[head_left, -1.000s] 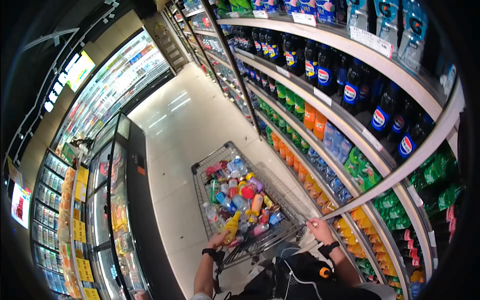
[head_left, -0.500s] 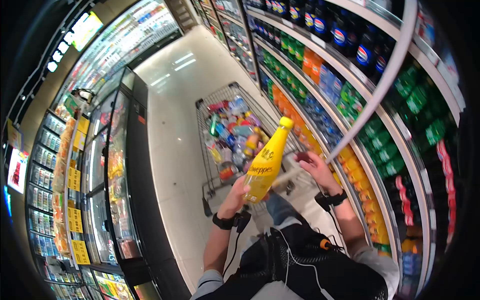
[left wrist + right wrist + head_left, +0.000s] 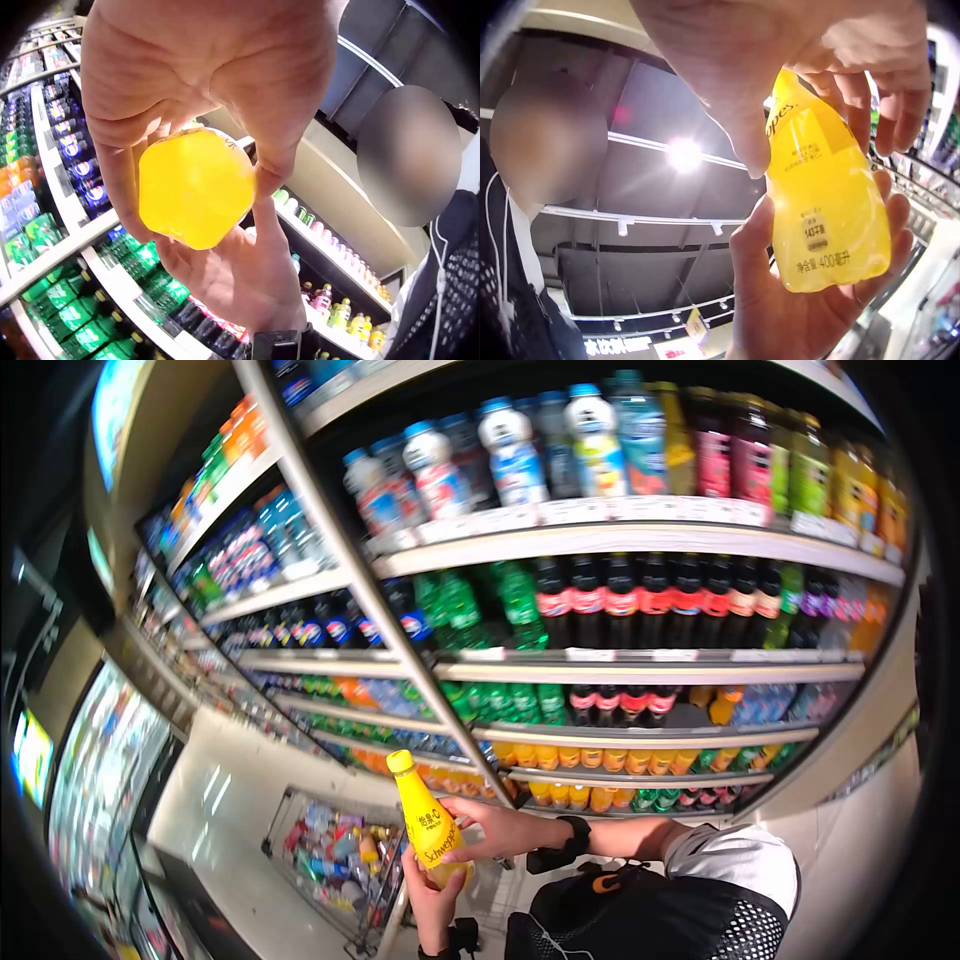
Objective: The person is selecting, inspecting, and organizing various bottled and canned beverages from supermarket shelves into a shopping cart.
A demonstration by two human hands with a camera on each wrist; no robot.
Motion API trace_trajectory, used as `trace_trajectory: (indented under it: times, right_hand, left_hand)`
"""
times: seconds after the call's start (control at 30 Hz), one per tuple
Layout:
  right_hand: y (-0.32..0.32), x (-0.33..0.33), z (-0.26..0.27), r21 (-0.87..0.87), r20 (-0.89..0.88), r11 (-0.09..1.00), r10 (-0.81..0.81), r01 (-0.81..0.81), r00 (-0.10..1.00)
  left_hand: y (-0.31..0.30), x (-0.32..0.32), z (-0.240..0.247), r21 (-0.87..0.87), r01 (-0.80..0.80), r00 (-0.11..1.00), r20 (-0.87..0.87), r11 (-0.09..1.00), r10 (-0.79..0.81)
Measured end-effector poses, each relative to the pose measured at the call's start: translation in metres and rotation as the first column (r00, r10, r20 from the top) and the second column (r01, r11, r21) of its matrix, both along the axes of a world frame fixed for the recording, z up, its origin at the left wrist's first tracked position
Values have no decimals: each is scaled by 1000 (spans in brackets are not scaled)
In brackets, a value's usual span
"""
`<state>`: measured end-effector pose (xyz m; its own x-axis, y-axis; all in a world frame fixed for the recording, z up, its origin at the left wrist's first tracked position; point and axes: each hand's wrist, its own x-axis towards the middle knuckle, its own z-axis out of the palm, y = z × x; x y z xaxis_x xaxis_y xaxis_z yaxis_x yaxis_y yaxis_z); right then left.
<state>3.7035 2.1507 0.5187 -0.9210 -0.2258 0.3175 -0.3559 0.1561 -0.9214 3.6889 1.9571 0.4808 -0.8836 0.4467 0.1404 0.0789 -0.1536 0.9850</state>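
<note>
A yellow Schweppes bottle (image 3: 425, 820) with a yellow cap stands tilted in front of the person, its cap up. My left hand (image 3: 433, 900) grips its lower part, with fingers and thumb curled round it. From the other side, my right hand (image 3: 488, 826) holds the middle, its thumb across the label. The left wrist view looks onto the bottle's base (image 3: 196, 191), with the right hand (image 3: 240, 281) behind it. In the right wrist view, printing shows on the bottle's back (image 3: 821, 202), above the left hand (image 3: 784, 322).
A wire shopping cart (image 3: 330, 860) full of mixed bottles and packs stands on the floor at lower left. Shelves (image 3: 650, 538) of drinks run across the front, divided by a slanting post (image 3: 355, 575). Glass-fronted coolers (image 3: 95, 730) line the left side.
The right hand has come from beside the cart onto the bottle, which the left hand lifted out of the cart. The view has turned right, toward the shelves.
</note>
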Motion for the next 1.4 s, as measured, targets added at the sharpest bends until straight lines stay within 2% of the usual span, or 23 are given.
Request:
trace_trajectory:
  times: [0.07,0.2,0.23,0.27,0.3,0.4,0.5,0.53,0.57,0.6,0.63,0.7,0.83,0.9,0.93,0.97,1.0,1.03,1.07,1.13,1.23,1.37,1.4]
  right_hand:
    - [59,49,6,46,-123,981,-183,190,975]
    - [158,149,47,51,-97,953,-291,297,952]
    - [170,165,54,59,-101,942,-323,329,941]
    - [180,180,68,-107,47,943,-312,315,949]
    - [196,188,71,-40,-130,903,-429,428,894]
    - [221,218,113,-274,-94,903,-368,331,925]
    - [234,232,166,-110,-271,889,-457,444,848]
    - [247,233,185,-63,-366,850,-507,522,781]
    - [256,239,214,17,-458,784,-546,621,702]
    - [266,239,238,-110,-517,742,-611,661,600]
    - [294,242,263,3,-654,624,-590,781,473]
    - [338,242,311,-22,-723,563,-580,826,376]
    - [389,233,354,-53,-801,504,-537,862,265]
    - [416,218,369,-69,-791,481,-560,874,246]
    - [420,212,369,-78,-799,407,-571,910,187]
    - [423,206,367,-89,-807,331,-577,939,127]
    - [429,198,363,-99,-769,311,-627,945,126]
    - [479,185,360,67,-829,266,-521,962,202]
    - [479,184,355,80,-800,215,-569,973,191]
    - [485,174,348,123,-742,168,-639,978,203]
    - [514,167,341,141,-692,82,-704,987,157]
    - [522,166,340,172,-670,43,-727,984,149]
    - [516,164,340,149,-680,104,-711,983,179]
  left_hand:
    - [71,31,11,75,71,993,-95,995,-64]
    - [178,89,21,82,304,948,-121,949,-293]
    - [193,99,28,33,365,925,-130,931,-358]
    - [206,108,31,26,419,895,-181,908,-408]
    - [216,116,35,15,466,862,-232,885,-450]
    - [240,133,42,31,553,794,-322,833,-516]
    - [243,118,58,-32,574,728,-438,818,-528]
    - [238,100,52,-89,532,725,-466,842,-508]
    - [228,90,56,-75,495,836,-232,866,-498]
    - [222,73,46,-140,402,866,-264,905,-425]
    - [212,52,30,-209,302,884,-304,930,-355]
    - [179,15,-21,-385,-7,890,-423,923,-170]
    - [93,-47,-123,-582,-501,778,-627,640,40]
    - [49,-61,-163,-720,-520,834,-544,459,92]
    - [24,-76,-209,-448,-744,566,-817,496,112]
    - [17,-67,-204,-447,-746,565,-817,494,114]
    - [7,-51,-191,-531,-647,688,-717,547,117]
    - [2,-42,-181,-597,-534,793,-599,599,110]
    - [-9,-51,-200,-597,-536,792,-599,597,112]
    - [5,-23,-153,-834,-350,937,-318,427,147]
    - [32,-4,-103,-958,-125,974,-69,258,216]
    - [47,-10,-114,-956,-201,960,-150,212,236]
    - [48,-11,-122,-957,-201,960,-150,209,235]
